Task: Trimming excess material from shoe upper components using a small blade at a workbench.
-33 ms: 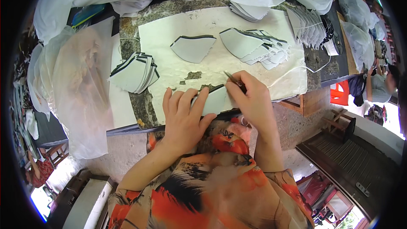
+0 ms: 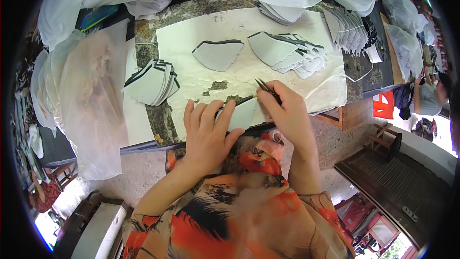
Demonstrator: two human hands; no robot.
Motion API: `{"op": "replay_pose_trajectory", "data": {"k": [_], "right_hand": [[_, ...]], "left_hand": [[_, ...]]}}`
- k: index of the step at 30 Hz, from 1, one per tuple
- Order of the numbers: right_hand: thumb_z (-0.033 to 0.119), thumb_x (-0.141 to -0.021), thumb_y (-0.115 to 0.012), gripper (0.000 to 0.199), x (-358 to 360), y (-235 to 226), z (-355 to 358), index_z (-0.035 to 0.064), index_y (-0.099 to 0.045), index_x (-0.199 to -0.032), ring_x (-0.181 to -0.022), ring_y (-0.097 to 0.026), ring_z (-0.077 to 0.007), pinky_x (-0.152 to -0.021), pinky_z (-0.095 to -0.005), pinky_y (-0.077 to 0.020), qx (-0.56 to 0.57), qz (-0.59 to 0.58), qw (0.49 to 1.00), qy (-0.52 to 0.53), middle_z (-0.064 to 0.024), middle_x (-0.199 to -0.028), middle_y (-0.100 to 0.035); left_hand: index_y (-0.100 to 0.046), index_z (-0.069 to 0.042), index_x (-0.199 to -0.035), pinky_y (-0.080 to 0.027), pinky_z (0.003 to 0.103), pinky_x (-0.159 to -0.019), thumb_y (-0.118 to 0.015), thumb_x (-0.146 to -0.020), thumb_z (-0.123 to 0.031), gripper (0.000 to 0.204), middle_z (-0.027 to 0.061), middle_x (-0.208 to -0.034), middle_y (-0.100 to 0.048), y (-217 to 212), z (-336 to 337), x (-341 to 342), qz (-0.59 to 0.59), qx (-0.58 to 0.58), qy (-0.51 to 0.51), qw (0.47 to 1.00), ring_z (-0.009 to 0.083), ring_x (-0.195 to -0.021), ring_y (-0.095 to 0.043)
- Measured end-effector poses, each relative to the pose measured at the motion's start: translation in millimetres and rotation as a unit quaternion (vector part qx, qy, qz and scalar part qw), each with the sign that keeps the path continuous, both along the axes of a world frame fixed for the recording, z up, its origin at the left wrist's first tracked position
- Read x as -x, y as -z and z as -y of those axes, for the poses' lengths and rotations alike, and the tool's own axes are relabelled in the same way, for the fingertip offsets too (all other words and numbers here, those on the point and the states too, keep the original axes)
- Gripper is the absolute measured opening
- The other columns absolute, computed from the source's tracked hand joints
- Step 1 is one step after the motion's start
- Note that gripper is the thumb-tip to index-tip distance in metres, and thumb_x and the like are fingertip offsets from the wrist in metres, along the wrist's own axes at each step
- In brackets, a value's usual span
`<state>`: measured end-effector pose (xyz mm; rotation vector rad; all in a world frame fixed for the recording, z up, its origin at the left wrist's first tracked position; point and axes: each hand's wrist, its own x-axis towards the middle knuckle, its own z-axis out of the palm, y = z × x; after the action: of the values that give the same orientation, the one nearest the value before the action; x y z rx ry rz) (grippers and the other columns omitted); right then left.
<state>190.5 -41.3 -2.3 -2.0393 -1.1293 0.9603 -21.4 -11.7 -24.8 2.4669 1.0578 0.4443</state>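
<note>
My left hand (image 2: 207,132) lies with its fingers spread over a pale fan-shaped piece with a black edge strip (image 2: 243,115), at the near edge of the white sheet. Part of that piece is hidden beneath the fingers. Beside its right end, my right hand (image 2: 290,110) is closed round a small dark two-tipped tool (image 2: 262,85). The tips stand apart and point up and left; whether they are snips or tweezers I cannot tell. The right thumb and finger are close to the end of the black strip.
A similar single piece (image 2: 218,56) lies farther off on the white sheet (image 2: 191,29). Fanned piles stand to the left (image 2: 152,82) and right (image 2: 287,52). A tied stack (image 2: 349,31) sits at far right, with a white cord (image 2: 359,79). Plastic bags (image 2: 91,91) cover the table's left.
My right hand has shifted slightly, and the tool's two tips now show apart, tilted more upright. The left hand and the piece beneath it stay where they were.
</note>
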Motion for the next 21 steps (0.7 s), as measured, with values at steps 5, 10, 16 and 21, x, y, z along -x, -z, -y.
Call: {"op": "replay_pose_trajectory", "data": {"k": [5,10,16,21], "right_hand": [[0.021,-0.097,-0.072,0.025,-11.3,-7.5,5.4,-0.0020,-0.070,-0.106,-0.078,-0.058,-0.0045,-0.069,-0.0242,-0.0484,0.019,-0.191,0.981,-0.007,0.0034,-0.083,-0.064],[0.023,-0.094,-0.072,0.027,-12.7,-3.8,7.4,-0.0022,-0.070,-0.102,-0.079,-0.058,-0.0069,-0.071,-0.0262,-0.0495,0.060,-0.275,0.959,-0.037,-0.0018,-0.084,-0.067],[0.013,-0.099,-0.067,0.015,-6.1,-4.5,6.3,-0.0014,-0.070,-0.101,-0.078,-0.055,-0.0044,-0.068,-0.0225,-0.0463,0.017,-0.231,0.967,-0.104,0.0013,-0.086,-0.065],[0.006,-0.096,-0.065,0.015,-25.7,-9.1,7.7,0.0012,-0.072,-0.109,-0.083,-0.064,-0.0141,-0.074,-0.0266,-0.0508,-0.101,-0.206,0.962,-0.148,-0.0037,-0.105,-0.068]], "left_hand": [[-0.062,-0.010,-0.132,-0.026,0.060,-0.118,-0.082,-0.081,-0.034,0.060,0.0079,-0.126,-0.056,6.3,0.9,3.0,0.042,-0.016,-0.012,0.999,0.0322,-0.122,-0.047],[-0.066,-0.010,-0.121,-0.027,0.059,-0.117,-0.082,-0.082,-0.034,0.048,0.0062,-0.108,-0.064,-14.1,-11.9,5.2,0.060,0.113,-0.005,0.992,0.0316,-0.111,-0.054],[-0.073,-0.005,-0.100,-0.046,0.043,-0.094,-0.078,-0.086,-0.029,0.028,0.0067,-0.078,-0.063,-25.9,-45.0,-14.3,0.103,0.200,0.077,0.971,0.0265,-0.085,-0.061],[-0.074,-0.002,-0.097,-0.047,0.029,-0.070,-0.074,-0.091,-0.021,0.020,0.0013,-0.078,-0.065,-40.7,-62.6,-2.6,0.087,0.465,0.007,0.881,0.0126,-0.073,-0.058]]}}
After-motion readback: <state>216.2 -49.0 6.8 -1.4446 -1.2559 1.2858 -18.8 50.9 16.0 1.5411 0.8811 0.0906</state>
